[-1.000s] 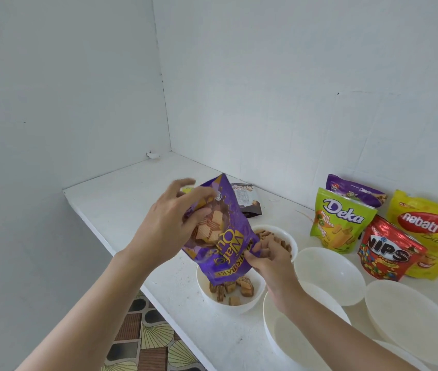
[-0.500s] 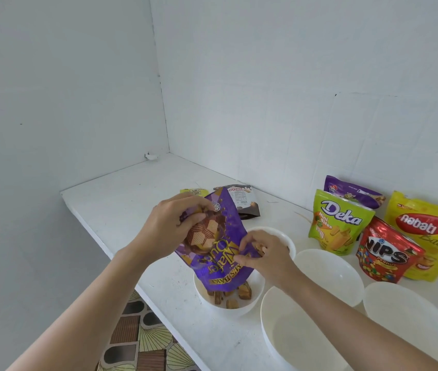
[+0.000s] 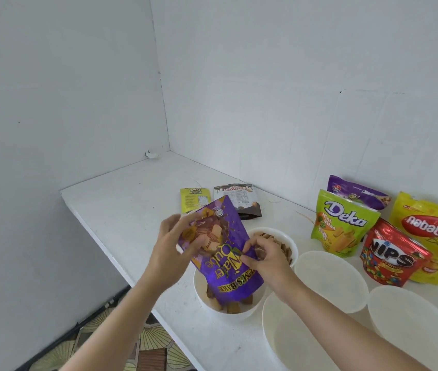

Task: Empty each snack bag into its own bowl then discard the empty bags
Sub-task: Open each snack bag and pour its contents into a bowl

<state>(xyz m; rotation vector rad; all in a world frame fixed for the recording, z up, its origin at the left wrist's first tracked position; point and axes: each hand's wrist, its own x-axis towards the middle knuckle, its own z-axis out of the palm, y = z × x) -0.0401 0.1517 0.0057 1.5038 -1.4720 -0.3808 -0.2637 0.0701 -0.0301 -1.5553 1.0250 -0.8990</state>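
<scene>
A purple wafer cube bag (image 3: 223,253) hangs upside down, its open mouth inside a white bowl (image 3: 207,303) that holds several brown wafer cubes. My left hand (image 3: 175,250) grips the bag's upper left side. My right hand (image 3: 263,257) pinches its right edge. Behind it a second white bowl (image 3: 291,243) holds brown snacks. Unopened bags stand at the right: a green Deka bag (image 3: 342,223), a red Nips bag (image 3: 392,257), a yellow Nabati bag (image 3: 434,234) and a purple bag (image 3: 357,192).
Three empty white bowls sit at the front right (image 3: 330,279), (image 3: 293,336), (image 3: 416,325). Two flat bags, one yellow (image 3: 193,198) and one dark brown (image 3: 236,199), lie behind the hands. The white counter (image 3: 121,204) ends in an edge at the left, above a patterned floor.
The purple bag has dropped lower, so its mouth now sits inside the bowl. Both hands came down with it and kept their hold.
</scene>
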